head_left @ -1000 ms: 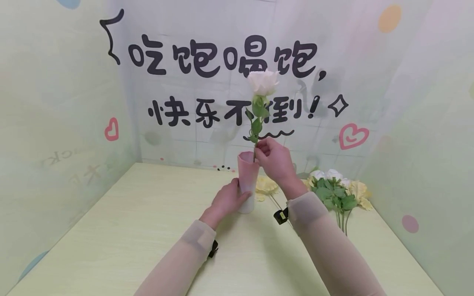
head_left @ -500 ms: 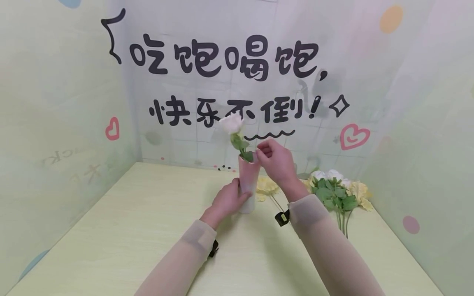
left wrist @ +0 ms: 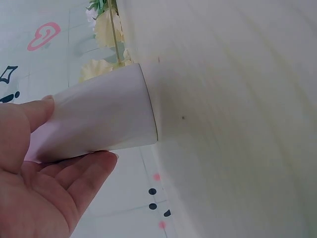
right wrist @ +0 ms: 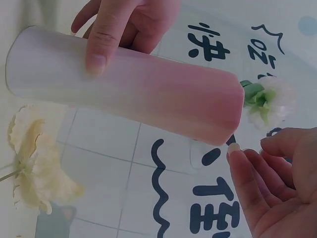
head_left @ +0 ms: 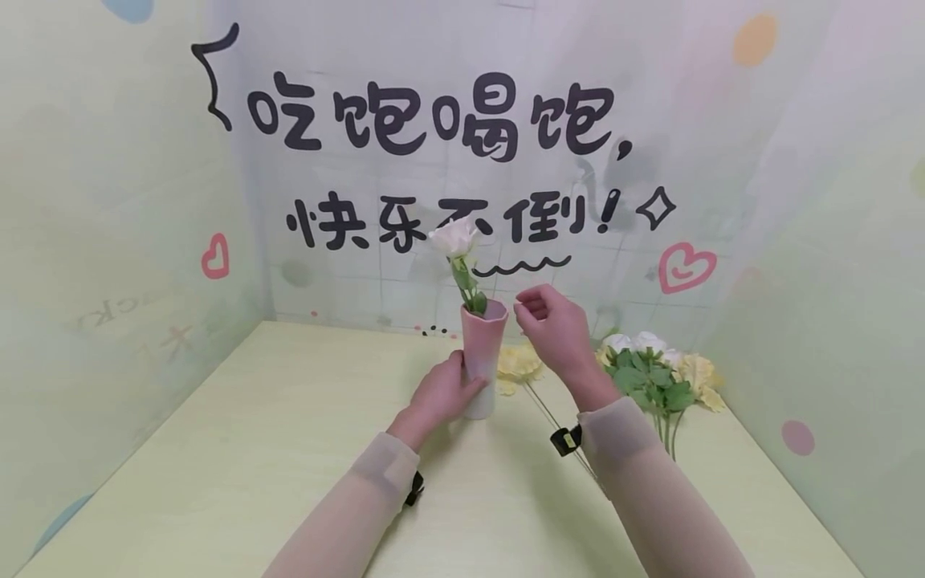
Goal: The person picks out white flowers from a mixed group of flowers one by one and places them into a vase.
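A tall vase (head_left: 482,363), pink at the top and white at the base, stands on the pale table (head_left: 253,449). My left hand (head_left: 450,384) grips its lower part, thumb in front and fingers round the side; the left wrist view shows the vase (left wrist: 101,119) in that hand (left wrist: 44,183). A white rose (head_left: 454,238) stands in the vase, leaning left, its leaves at the rim. My right hand (head_left: 536,315) hovers just right of the rim, fingers loosely curled and holding nothing. The right wrist view shows the vase (right wrist: 133,84), the rose (right wrist: 271,101) and my empty right hand (right wrist: 267,178).
A bunch of white and yellow flowers (head_left: 654,371) with green leaves lies on the table at the right, near the wall. A yellow flower (head_left: 519,363) lies just behind the vase, its stem running toward my right wrist. Patterned walls enclose the table on three sides.
The rose, held high over the vase a second ago, has gone down into it. My right hand has let go of the stem and drawn slightly right of the rim.
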`<state>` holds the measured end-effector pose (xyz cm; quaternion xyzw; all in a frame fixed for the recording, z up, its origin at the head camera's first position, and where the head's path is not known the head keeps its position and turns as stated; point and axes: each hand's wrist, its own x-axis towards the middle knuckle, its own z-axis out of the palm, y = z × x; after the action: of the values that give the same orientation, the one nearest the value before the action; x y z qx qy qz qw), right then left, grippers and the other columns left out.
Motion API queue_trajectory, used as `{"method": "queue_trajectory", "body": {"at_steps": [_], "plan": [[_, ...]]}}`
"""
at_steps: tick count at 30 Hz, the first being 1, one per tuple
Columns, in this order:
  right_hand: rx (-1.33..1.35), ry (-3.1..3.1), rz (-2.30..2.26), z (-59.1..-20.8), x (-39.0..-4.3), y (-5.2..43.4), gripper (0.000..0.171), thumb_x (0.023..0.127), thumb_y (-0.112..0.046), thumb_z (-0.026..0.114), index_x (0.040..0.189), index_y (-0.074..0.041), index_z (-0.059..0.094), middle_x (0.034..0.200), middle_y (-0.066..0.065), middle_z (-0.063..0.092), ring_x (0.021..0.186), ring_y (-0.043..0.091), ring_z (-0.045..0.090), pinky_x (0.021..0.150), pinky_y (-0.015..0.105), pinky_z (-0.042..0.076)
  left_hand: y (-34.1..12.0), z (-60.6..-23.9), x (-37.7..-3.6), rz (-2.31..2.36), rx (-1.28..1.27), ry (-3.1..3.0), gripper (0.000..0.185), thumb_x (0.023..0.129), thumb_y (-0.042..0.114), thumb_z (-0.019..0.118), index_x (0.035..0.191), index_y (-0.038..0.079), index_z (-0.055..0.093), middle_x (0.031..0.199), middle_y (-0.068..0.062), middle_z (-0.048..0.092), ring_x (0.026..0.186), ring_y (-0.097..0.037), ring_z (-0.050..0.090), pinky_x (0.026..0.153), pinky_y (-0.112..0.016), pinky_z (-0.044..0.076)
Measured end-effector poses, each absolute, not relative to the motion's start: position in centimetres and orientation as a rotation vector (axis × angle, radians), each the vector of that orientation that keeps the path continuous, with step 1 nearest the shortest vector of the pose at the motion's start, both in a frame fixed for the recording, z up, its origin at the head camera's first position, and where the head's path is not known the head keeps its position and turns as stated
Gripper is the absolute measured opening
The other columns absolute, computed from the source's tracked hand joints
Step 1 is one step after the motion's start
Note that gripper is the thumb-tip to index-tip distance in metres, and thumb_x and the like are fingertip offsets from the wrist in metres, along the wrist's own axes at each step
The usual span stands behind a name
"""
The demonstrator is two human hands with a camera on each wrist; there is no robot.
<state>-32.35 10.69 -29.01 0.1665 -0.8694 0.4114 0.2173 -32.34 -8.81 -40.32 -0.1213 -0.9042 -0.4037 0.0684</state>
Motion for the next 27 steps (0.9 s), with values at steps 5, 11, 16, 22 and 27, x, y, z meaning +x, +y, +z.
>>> {"method": "queue_trajectory", "body": {"at_steps": [5, 11, 16, 22, 27], "plan": [[0.440, -2.407, 1.140, -30.1, -32.2, 12.2, 0.023, 0.107, -0.018, 0.070, 0.123, -0.002, 0.074, 0.112, 0.016, 0.080, 0.098, 0.030, 0.077, 0.087, 0.046, 0.067, -8.8, -40.4, -32.5, -1.212, -0.355, -2.726, 0.060, 0.110, 0.030, 0.069, 0.154, -0.006, 0.049, 0.149, -0.027, 0.066, 0.135, -0.042, 0.068, 0.115, -0.057, 0.056], [0.399, -2.413, 1.112, -31.8, -32.0, 14.7, 0.023, 0.107, -0.020, 0.071, 0.121, -0.003, 0.075, 0.111, 0.016, 0.080, 0.097, 0.030, 0.078, 0.082, 0.040, 0.067, -8.8, -40.4, -32.5, -1.195, -0.349, -2.725, 0.061, 0.110, 0.032, 0.069, 0.153, -0.006, 0.050, 0.148, -0.026, 0.067, 0.134, -0.042, 0.069, 0.114, -0.057, 0.056], [0.325, -2.455, 1.054, -33.3, -31.2, 17.8, 0.025, 0.108, -0.023, 0.070, 0.123, -0.004, 0.075, 0.112, 0.016, 0.080, 0.099, 0.031, 0.078, 0.077, 0.032, 0.065, -8.7, -40.6, -32.5, -1.196, -0.371, -2.724, 0.061, 0.110, 0.031, 0.069, 0.153, -0.007, 0.050, 0.148, -0.026, 0.066, 0.134, -0.041, 0.068, 0.114, -0.057, 0.056], [0.320, -2.546, 0.999, -33.5, -30.3, 20.7, 0.028, 0.110, -0.025, 0.069, 0.125, -0.002, 0.074, 0.111, 0.017, 0.080, 0.094, 0.027, 0.077, 0.075, 0.028, 0.062, -8.5, -40.4, -32.7, -1.199, -0.379, -2.716, 0.061, 0.109, 0.031, 0.070, 0.153, -0.007, 0.050, 0.148, -0.026, 0.067, 0.134, -0.041, 0.069, 0.113, -0.057, 0.056], [0.314, -2.600, 0.947, -33.4, -30.6, 21.7, 0.030, 0.111, -0.026, 0.067, 0.127, -0.002, 0.073, 0.115, 0.017, 0.079, 0.101, 0.030, 0.076, 0.086, 0.043, 0.065, -8.6, -40.5, -32.8, -1.200, -0.350, -2.724, 0.063, 0.109, 0.032, 0.070, 0.154, -0.007, 0.049, 0.148, -0.027, 0.066, 0.133, -0.042, 0.069, 0.113, -0.057, 0.056]]}}
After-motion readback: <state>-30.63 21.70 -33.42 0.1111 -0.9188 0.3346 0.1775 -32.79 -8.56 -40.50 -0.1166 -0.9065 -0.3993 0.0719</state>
